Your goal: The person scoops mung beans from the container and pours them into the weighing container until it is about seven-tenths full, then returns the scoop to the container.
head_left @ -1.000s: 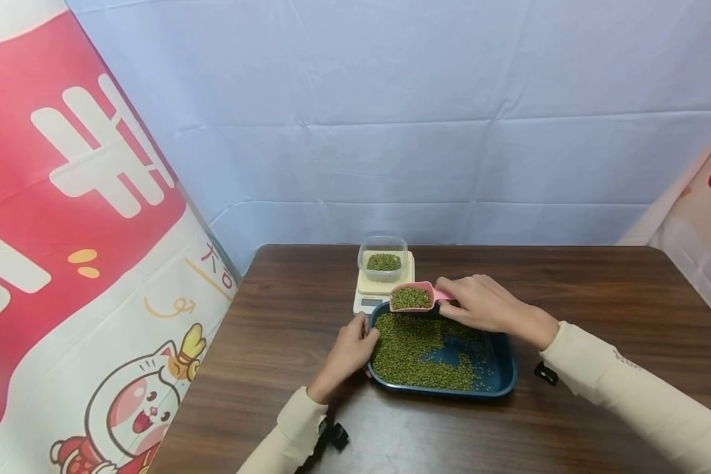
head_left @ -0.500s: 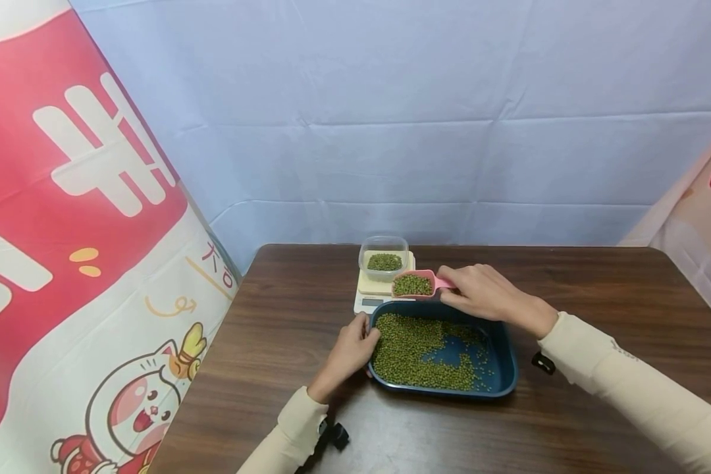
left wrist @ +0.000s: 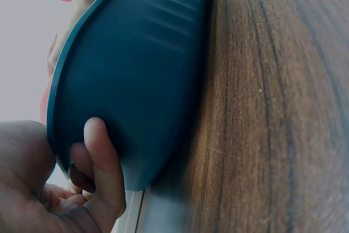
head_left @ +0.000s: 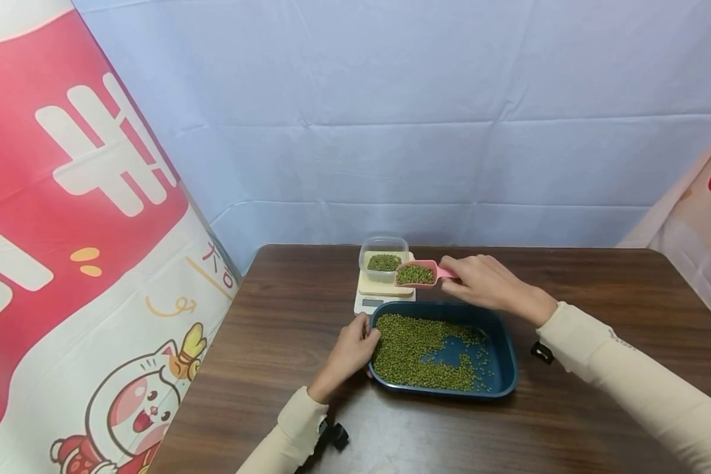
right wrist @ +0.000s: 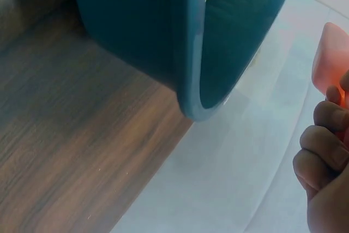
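Observation:
My right hand (head_left: 488, 282) grips the handle of a pink scoop (head_left: 441, 272) heaped with green beans (head_left: 415, 274). The scoop hangs beyond the tray's far rim, in front and to the right of a clear plastic container (head_left: 384, 245). That container holds some green beans and stands on a white kitchen scale (head_left: 364, 308). With thumb and fingers my left hand (head_left: 348, 352) pinches the left rim of a blue tray (head_left: 507, 368), where green beans are spread, thicker to the left. In the left wrist view the fingers curl against the tray's outer wall (left wrist: 125, 69).
The dark wooden table (head_left: 261, 368) ends at the back against a pale cloth backdrop (head_left: 391, 131). A printed red and white banner (head_left: 95, 230) hangs at the left. Another printed cloth (head_left: 699, 217) hangs at the right.
My right hand has lifted the full scoop away from above the tray, back toward the scale and slightly right. The left hand has stayed at the tray's rim.

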Available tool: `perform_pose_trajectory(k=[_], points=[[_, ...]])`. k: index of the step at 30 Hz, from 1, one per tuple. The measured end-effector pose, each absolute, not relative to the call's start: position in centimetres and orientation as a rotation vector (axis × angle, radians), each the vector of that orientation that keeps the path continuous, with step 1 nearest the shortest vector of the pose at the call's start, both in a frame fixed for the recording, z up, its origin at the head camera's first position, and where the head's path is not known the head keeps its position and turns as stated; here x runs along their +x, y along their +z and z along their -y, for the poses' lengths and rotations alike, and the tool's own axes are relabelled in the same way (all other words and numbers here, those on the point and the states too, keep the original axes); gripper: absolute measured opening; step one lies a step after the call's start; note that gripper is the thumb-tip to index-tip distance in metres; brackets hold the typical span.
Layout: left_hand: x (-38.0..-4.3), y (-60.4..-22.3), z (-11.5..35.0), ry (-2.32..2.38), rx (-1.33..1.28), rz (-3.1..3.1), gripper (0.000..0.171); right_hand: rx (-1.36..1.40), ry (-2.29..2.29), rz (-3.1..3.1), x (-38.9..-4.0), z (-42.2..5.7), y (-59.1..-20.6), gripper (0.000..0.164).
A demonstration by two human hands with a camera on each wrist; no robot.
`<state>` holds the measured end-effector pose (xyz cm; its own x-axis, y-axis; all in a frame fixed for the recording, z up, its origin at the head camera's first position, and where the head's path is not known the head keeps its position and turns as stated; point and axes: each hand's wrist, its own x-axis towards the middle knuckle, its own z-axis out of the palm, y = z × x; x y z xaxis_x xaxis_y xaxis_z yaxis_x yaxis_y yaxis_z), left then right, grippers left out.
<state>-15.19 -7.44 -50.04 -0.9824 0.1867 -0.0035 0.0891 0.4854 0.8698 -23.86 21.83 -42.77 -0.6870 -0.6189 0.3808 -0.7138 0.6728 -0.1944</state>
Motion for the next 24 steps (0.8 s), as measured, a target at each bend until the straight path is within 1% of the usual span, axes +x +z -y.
perform_pose_trajectory(k=[8, 19, 24], points=[[-15.3, -50.3, 7.4, 1.524, 0.235, -2.619, 0.017, 1.058, 0.471, 2.590, -24.8, -22.1, -42.7, 0.011], [-15.4, -50.3, 7.4, 1.521, 0.242, -2.621, 0.018, 1.004, 0.505, 2.671, -26.1, -21.8, -42.3, 0.003], [-15.4, -50.3, 7.4, 1.521, 0.229, -2.624, 0.017, 0.991, 0.515, 2.682, -26.7, -21.6, -42.3, 0.006]])
